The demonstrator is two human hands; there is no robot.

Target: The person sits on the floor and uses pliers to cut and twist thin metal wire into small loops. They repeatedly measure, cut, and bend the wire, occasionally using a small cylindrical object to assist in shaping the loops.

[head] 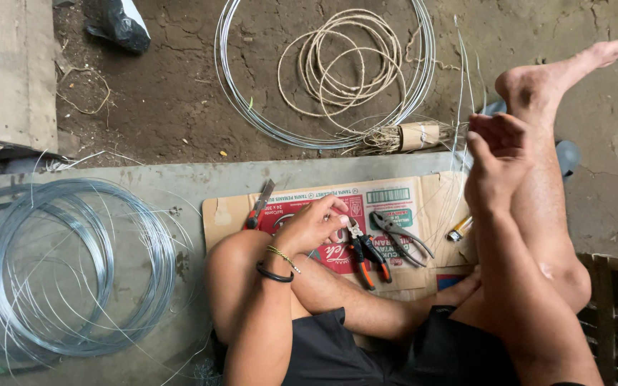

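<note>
My left hand (312, 225) reaches down over the flattened cardboard (395, 196), fingers curled at the jaws of the orange-and-black pliers (363, 254); whether it grips them I cannot tell. A second pair of grey pliers (400, 234) lies just right of it. My right hand (495, 161) is raised near my bent right knee, pinching thin silver wires (459, 93) that run up and away from it. A red-handled utility knife (259, 205) lies on the cardboard's left part. A small yellow lighter (459, 229) sits by my right forearm.
A large coil of silver wire (59, 264) lies on the concrete slab at left. On the dirt beyond are a big wire hoop (252, 107), a coil of twine (345, 61), a bundle of fibres with a paper band (402, 137) and a black bag (119, 25).
</note>
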